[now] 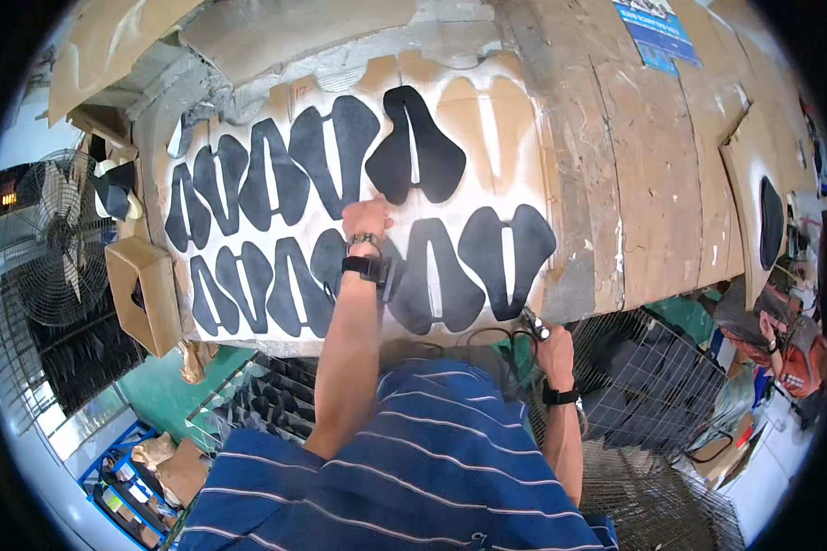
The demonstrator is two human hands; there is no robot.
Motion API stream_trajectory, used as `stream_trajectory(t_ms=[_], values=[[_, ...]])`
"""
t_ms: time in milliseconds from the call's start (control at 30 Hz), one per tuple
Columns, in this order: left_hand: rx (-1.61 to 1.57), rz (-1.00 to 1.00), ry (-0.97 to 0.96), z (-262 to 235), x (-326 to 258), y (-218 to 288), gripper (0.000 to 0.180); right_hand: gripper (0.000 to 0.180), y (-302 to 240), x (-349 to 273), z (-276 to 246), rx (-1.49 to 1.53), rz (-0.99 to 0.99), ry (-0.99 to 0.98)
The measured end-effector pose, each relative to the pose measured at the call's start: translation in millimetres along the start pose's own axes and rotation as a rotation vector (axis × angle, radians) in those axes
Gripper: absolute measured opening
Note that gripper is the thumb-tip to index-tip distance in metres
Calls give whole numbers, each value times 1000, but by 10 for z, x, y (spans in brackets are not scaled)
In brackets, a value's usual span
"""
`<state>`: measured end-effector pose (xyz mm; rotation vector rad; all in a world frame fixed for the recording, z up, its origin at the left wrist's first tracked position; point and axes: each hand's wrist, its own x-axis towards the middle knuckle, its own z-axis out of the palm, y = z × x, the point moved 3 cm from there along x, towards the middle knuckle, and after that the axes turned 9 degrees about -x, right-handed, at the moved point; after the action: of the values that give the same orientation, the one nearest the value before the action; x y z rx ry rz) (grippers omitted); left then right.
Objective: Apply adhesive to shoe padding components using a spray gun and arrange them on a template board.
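My left hand [366, 219] reaches over the board with its fingers closed at the lower left edge of a black saddle-shaped pad [441, 167]. This pad has a narrow slot and looks slightly raised, with its wide end toward me. Two rows of similar slotted dark pads [337, 138] lie on the white-coated cardboard [280, 234]. My left wrist and forearm cover part of the near row. By the board's near right edge, my right hand [556, 358] is wrapped round a small metal spray gun [533, 323], its nozzle beside the rightmost near pad [507, 262].
A bare cardboard outline [494, 124] shows at the far right of the rows. A cardboard box [145, 294] and a caged fan [60, 234] stand left. Wire racks [652, 376] hold dark pieces at right; another person's hand [770, 332] shows beyond.
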<state>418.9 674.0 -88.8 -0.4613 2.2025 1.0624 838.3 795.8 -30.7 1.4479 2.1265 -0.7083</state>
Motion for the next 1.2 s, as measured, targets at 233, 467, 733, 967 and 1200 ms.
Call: stream_trajectory(t_ms=[233,467,733,967,1200], values=[[-370,-236,-120,128,-211,44,23,30,72,8,58,-2,-14,32],[-414,-190,-214,276,-89,189,28,31,130,14,94,-10,-32,33],[-331,85,-97,398,-59,379,31,32,123,-2,86,16,-25,48],[358,520,342,286,-99,384,43,36,112,-14,51,17,-8,23],[598,530,396,304,-143,406,49,36,33,-10,18,-23,-5,9]])
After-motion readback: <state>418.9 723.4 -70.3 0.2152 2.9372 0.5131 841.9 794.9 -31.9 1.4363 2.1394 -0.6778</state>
